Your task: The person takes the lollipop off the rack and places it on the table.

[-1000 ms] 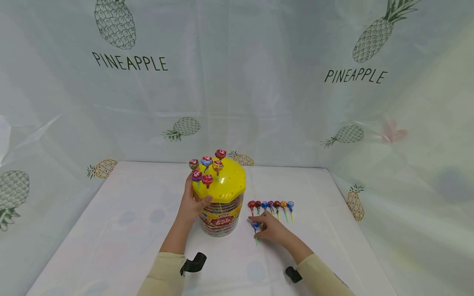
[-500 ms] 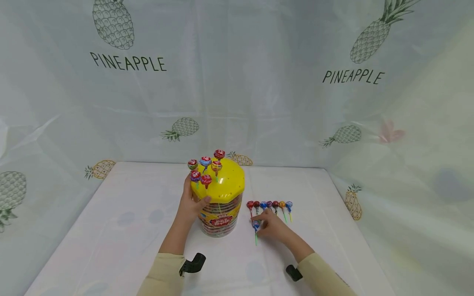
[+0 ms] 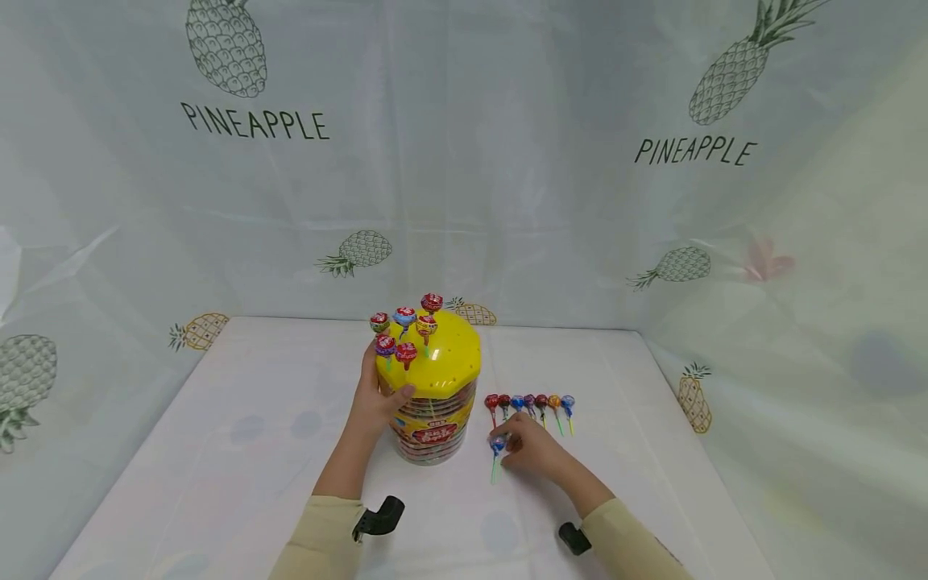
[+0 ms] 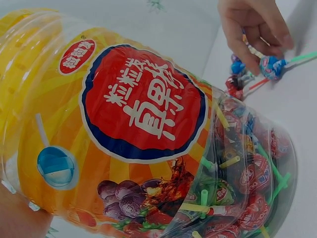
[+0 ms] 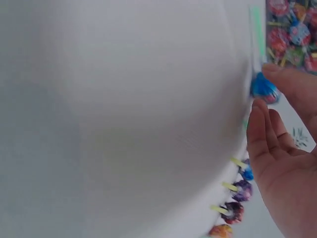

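A clear candy jar (image 3: 429, 439) with a yellow lid (image 3: 453, 346) stands on the table, packed with wrapped lollipops. My left hand (image 3: 373, 403) grips it from the left, thumb at the lid's rim and fingers hidden behind. Several lollipops (image 3: 426, 325) stick up from the lid's left part. Right of the jar, my right hand (image 3: 532, 445) has a blue-wrapped lollipop (image 3: 497, 444) by its head between thumb and index finger; its green stick points toward me. In the right wrist view that blue head (image 5: 265, 89) sits between the two fingertips.
Just beyond my right hand, several lollipops (image 3: 541, 400) lie in a row on the white table (image 3: 290, 459), sticks toward me. A pineapple-print sheet (image 3: 507, 201) hangs behind the table. Each wrist carries a black camera mount (image 3: 380, 515).
The blue lollipop's stick has swung a little left, and my right fingers have shifted around its head. My left hand and the jar have stayed put.
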A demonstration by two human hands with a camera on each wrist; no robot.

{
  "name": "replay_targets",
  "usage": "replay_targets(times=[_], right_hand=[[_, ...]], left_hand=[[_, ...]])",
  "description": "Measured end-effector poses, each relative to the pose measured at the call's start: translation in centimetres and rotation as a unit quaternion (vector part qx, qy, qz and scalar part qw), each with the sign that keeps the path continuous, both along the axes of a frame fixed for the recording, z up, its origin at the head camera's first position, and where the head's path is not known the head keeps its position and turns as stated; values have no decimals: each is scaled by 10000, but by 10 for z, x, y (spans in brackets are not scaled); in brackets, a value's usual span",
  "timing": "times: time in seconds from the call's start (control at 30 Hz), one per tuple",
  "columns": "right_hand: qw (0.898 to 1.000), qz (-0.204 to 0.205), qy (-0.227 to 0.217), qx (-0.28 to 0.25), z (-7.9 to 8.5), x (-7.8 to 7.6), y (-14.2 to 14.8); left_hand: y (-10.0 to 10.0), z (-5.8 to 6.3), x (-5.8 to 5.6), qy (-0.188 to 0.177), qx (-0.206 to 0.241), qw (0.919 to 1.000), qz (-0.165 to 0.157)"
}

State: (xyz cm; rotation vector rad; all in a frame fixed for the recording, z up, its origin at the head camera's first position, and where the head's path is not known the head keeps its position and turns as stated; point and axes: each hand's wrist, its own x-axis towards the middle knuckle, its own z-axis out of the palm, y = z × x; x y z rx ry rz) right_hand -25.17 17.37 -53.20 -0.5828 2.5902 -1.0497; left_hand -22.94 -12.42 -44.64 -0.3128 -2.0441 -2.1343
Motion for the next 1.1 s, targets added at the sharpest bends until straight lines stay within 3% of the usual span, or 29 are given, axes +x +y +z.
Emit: replay_targets(times=[0.17,0.4,0.6,0.73,0.83,0.93,1.1], right_hand=[[9990,-59,386,-213,21,0,2],[9862,-304,1201,-1095,78,4,-3],[9554,-178,1911,-2246,120,10,-18],[9338,145,2029,-2945,143,15,-32],[9242,442,1992,-3227,155,17,-44],[9232,702,1977,-3219,165,18,-57],[9341,1066,1929,-2810,175,21,-74]], left_hand=[[-1,-1,-1,12,-26,10000,25],[-1,-2,-2,92,-37,9999,23],[-2,-2,-1,-19,-73,9999,69],[-2,-2,-1,0,-48,10000,59],[-2,-1,-1,-4,-50,10000,53],[-1,-1,-1,-39,-91,9999,44],[-1,-1,0,-53,-190,9998,40]])
